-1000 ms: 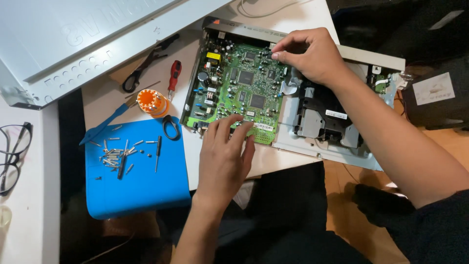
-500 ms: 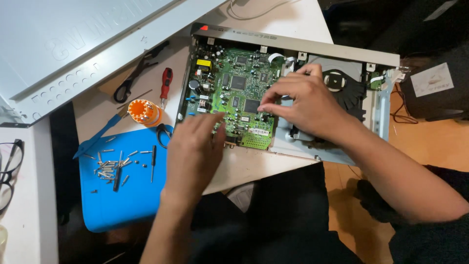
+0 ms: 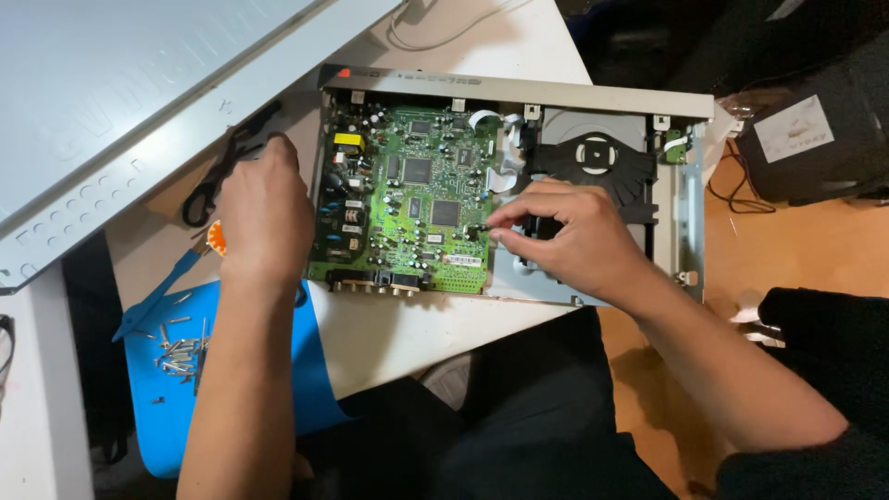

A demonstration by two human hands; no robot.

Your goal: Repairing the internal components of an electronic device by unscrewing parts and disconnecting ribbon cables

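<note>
I see the right hand [image 3: 583,245] pinching at the right edge of the green board [image 3: 407,204], centre frame in the open chassis [image 3: 681,199], while the left hand [image 3: 264,213], fingers curled, its grip hidden, rests left; a slip risks bending components.

An electronics repair bench: opened disc player [image 3: 519,199], loose screws [image 3: 181,352].

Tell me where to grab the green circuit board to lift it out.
Probably the green circuit board by its right edge, coming from the disc drive side. That edge stands bare beside open chassis; the near edge carries connector sockets, and components crowd the top face.
</note>
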